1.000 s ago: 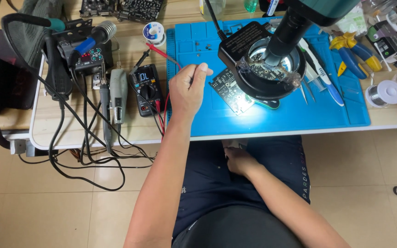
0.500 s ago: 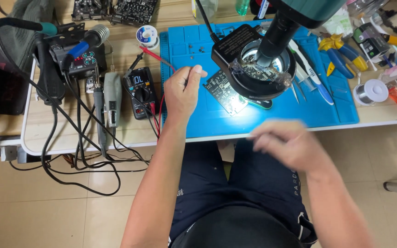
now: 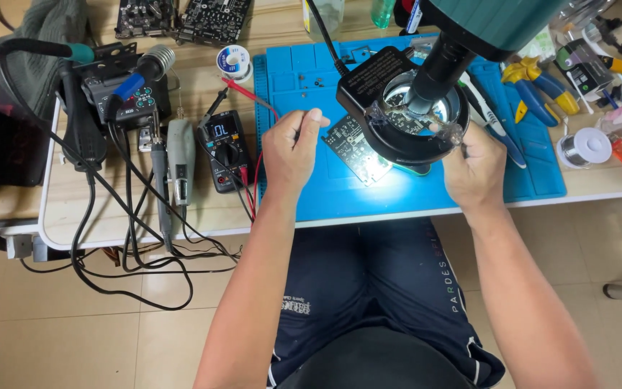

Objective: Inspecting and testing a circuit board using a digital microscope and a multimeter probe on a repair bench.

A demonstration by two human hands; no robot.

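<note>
Looks like the probing step on this bench: left hand (image 3: 291, 148) is curled with thumb and forefinger pinching what seems to be a thin red probe lead (image 3: 250, 94), right hand (image 3: 475, 167) is up against the ring light (image 3: 404, 119), can't tell what it grips. I'd say fine tip placement comes next. The green circuit board (image 3: 354, 148) lies flat on the blue mat (image 3: 304, 65), brightly lit, half under the microscope (image 3: 469, 29).

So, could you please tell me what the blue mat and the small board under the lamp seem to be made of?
The blue mat looks like soft matte silicone or rubber, with moulded compartments. The small board looks like rigid dark circuit laminate, dotted with pale solder pads.
</note>
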